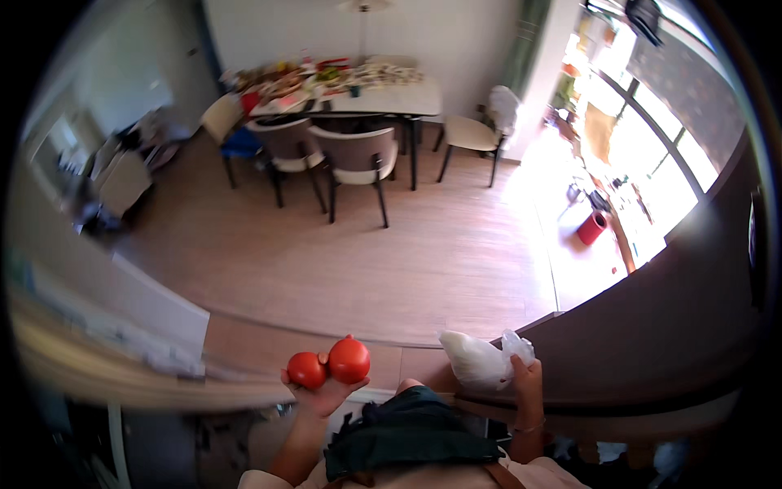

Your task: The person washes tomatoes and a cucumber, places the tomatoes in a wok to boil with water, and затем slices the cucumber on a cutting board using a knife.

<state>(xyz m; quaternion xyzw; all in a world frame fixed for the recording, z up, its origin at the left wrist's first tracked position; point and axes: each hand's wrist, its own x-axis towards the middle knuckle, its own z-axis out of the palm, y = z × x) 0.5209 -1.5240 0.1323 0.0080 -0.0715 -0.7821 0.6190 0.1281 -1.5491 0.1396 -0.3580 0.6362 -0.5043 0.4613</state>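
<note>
Two red tomatoes rest side by side on the palm of my left hand (pixel 325 396), its fingers curled around them. The smaller tomato (pixel 306 370) lies at the left and the larger tomato (pixel 349 360) at the right, with a fingertip showing between them. My right hand (pixel 526 380) grips the gathered top of a translucent plastic bag (pixel 473 359). Something white or pale fills the bag; what it is I cannot tell. A dark green apron (pixel 415 428) covers my front between the two arms.
Ahead, a dining table (pixel 406 102) carries many mixed items. Chairs surround it, including a grey-backed chair (pixel 357 153) in front and a cream chair (pixel 470 131) at right. Wooden floor (pixel 342 263) stretches between. A dark wall (pixel 660 330) borders my right; a red bin (pixel 592 228) stands near the bright window.
</note>
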